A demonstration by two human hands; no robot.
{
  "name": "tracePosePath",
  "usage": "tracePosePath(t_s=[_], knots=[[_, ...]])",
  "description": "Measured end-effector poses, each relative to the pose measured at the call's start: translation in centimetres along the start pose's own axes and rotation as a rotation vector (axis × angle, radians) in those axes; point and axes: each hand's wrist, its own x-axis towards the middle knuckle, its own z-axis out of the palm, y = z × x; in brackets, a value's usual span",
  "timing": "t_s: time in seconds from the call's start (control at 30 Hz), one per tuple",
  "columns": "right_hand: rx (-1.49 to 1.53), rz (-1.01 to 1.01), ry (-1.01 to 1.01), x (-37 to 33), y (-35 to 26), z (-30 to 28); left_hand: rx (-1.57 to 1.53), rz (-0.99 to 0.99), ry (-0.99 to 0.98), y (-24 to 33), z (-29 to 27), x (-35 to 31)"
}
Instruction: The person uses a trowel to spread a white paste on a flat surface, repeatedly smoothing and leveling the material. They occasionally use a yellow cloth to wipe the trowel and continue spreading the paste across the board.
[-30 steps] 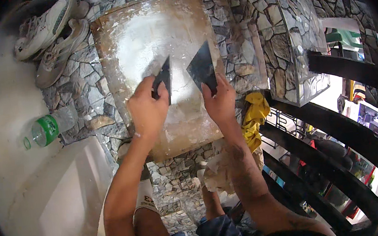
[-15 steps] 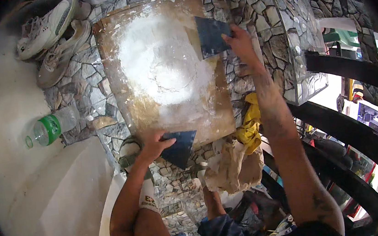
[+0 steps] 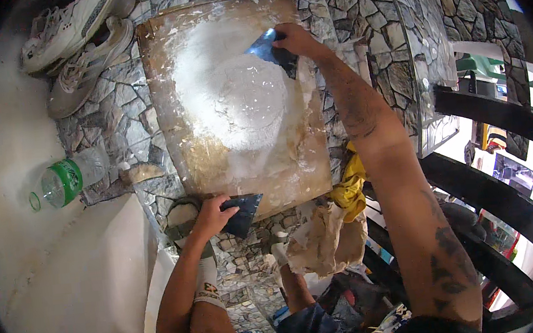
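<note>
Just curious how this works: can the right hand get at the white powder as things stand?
Probably yes: the right hand holds a dark scraper beside the white powder, and nothing visible blocks the way.

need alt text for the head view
A person's right hand holds a dark scraper at the upper right of a board bearing white powder; the left hand holds a second scraper by the lower edge. Shoes and a bottle lie to the left.

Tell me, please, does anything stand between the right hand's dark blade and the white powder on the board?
Nothing visible does: the right hand holds the dark blade at the upper right of the board, with the white powder uncovered to its lower left.
</note>
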Motion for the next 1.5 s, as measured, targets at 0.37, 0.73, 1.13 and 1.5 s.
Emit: tracePosePath(t_s=[0.37, 0.73, 1.13, 1.5], knots=[[-0.147, -0.125, -0.028, -2.3, -4.6, 0.6, 0.037, 0.004, 0.012, 0.3, 0.0, -0.4], [-0.505, -0.285, 0.311, -12.9, -12.1, 6.9, 0.061, 0.010, -0.007, -0.2, -0.3, -0.9], [-0.384, 0.141, 0.399, -8.7, -7.6, 0.9, 0.111, -0.024, -0.017, -0.1, -0.7, -0.7], [-0.223, 0.053, 0.071, -6.1, 0.3, 1.3, 0.069, -0.017, -0.052, 0.3, -0.3, -0.7]])
